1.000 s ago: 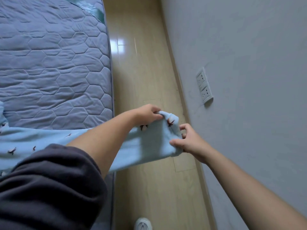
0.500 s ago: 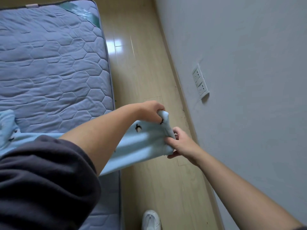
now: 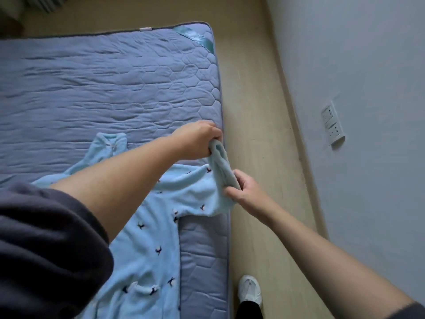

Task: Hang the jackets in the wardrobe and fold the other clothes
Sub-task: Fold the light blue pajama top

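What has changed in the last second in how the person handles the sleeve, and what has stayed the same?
The left hand and right hand drew the sleeve of the light blue top back from over the floor to the mattress edge, bunching it between them. Unchanged: both keep their grip on the sleeve; the top's body lies on the mattress.

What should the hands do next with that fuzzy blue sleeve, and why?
Probably fold the sleeve inward over the blue top. The left hand and right hand both grip its cuff at the mattress edge, and the body lies spread flat.
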`<state>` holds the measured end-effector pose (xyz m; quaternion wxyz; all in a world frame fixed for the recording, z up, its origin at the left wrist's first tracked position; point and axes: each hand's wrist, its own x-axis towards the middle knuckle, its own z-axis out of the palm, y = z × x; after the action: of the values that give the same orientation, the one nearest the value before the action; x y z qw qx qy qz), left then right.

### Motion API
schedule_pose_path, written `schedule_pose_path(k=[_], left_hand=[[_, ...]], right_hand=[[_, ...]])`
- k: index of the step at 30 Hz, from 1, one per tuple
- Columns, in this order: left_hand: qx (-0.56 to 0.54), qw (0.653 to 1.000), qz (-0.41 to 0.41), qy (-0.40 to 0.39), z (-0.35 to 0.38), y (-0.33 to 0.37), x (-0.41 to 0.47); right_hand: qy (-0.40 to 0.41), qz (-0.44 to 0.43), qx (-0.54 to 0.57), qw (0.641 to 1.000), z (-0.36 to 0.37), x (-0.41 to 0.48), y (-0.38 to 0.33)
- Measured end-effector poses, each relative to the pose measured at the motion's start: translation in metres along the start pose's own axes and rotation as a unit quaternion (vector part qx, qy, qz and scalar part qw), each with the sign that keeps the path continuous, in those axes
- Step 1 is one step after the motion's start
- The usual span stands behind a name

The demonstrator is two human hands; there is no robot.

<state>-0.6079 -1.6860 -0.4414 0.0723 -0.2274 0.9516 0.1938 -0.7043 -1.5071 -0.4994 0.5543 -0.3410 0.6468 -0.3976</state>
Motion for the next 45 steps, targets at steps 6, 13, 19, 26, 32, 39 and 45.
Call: schedule_pose_path(k=[6,13,19,26,32,39,45], left_hand=[[-0.012,0.994,-0.108,-0.002,-0.015,-0.1,-0.184],[0.002,0.974,-0.224,-0.031,0.024,-0.206,-0.393],[-0.079,0.919,-0.345,-0.175,0.123,-0.234,-0.508],[-0.169,0.891,-0.398,-0.141,0.172,-0.22,-0.458],[-0.209,0.9,-0.38,-0.049,0.216,-0.201,-0.335],[-0.187,0.878,-0.42,0.131,0.263,-0.234,-0.211],[-0.163,0.878,-0.442,0.082,0.286,-0.269,-0.185]], right_hand=[[-0.059,-0.025,-0.05,0.997,0.165,-0.01,-0.031],[-0.167,0.003,-0.104,0.98,0.381,-0.027,-0.026],[-0.216,0.106,-0.254,0.937,0.428,-0.017,0.02],[-0.136,0.147,-0.416,0.887,0.319,0.05,0.054],[-0.139,0.084,-0.5,0.851,0.239,0.149,0.075],[-0.197,-0.171,-0.565,0.783,0.199,0.295,0.072],[-0.346,-0.185,-0.72,0.572,0.211,0.356,0.076]])
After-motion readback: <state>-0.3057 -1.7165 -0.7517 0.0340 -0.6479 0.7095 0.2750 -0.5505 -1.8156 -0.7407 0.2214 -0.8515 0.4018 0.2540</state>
